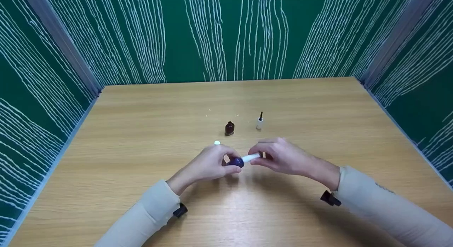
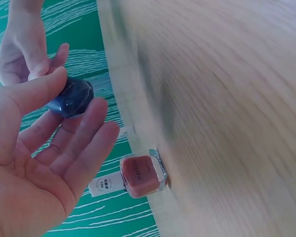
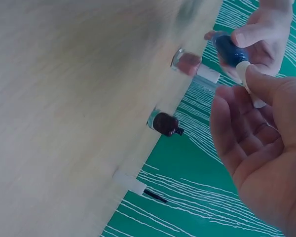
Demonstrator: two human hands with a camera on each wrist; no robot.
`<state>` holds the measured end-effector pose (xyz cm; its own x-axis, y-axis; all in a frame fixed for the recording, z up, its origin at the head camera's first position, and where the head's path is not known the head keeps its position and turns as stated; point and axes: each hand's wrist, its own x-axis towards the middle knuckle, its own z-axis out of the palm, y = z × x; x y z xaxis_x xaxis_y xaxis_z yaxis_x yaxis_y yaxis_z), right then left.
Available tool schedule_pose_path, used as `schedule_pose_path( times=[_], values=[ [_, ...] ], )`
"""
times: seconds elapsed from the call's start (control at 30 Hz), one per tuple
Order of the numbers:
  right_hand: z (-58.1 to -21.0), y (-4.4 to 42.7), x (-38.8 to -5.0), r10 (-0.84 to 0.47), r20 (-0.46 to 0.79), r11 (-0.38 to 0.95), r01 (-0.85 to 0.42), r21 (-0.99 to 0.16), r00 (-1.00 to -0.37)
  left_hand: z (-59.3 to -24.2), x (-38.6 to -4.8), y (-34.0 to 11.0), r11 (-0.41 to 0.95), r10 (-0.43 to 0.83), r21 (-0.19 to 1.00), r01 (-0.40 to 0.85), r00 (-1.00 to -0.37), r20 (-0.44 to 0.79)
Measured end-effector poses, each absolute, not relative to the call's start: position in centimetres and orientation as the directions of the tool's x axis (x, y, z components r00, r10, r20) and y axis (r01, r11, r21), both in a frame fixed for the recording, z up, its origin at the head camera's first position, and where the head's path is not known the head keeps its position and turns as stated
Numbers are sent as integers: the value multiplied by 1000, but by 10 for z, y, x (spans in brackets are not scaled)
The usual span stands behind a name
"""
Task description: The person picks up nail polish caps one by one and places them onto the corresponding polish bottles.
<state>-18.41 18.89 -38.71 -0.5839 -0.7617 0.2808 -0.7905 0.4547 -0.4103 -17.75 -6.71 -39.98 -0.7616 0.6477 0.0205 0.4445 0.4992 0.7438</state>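
Note:
My left hand (image 1: 211,164) pinches a dark blue nail polish bottle (image 1: 236,162) between thumb and fingers, tilted on its side above the table. The white cap (image 1: 250,157) meets the bottle's neck, and my right hand (image 1: 283,155) pinches it between thumb and fingertips. In the right wrist view, cap and blue bottle (image 3: 229,49) line up end to end. Farther back stands a dark red nail polish bottle (image 1: 229,128) with its bare neck upward. To its right, a white cap (image 1: 259,124) rests upside down, its black brush pointing up.
A pinkish nail polish bottle (image 2: 140,176) with a white cap (image 2: 107,184) stands behind my left hand, mostly hidden in the head view. Small white specks lie on the wooden table (image 1: 159,112). Green walls with white streaks (image 1: 177,34) border its back and sides.

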Motion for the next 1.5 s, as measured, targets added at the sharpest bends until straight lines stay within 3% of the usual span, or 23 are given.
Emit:
schedule_pose_path(
  times=[0.3, 0.53, 0.87, 1.1, 1.5],
  values=[
    [-391, 188, -183, -763, 263, 494, -795, -351, -590, -401, -175, -66, 497, 642, 757, 424, -767, 8],
    [-397, 187, -184, -748, 203, 532, -753, -387, -633, -405, -175, -66, 513, 628, 747, 422, -778, 9],
    [-395, 197, -184, -759, 253, 450, -764, -463, -600, -408, -176, -64, 489, 627, 781, 388, -779, -6],
    [-395, 196, -187, -748, 327, 424, -795, -434, -578, -408, -178, -65, 484, 629, 784, 388, -778, -3],
    [-399, 189, -188, -684, 281, 555, -730, -398, -673, -402, -176, -63, 514, 611, 766, 385, -791, -12]
  ],
)
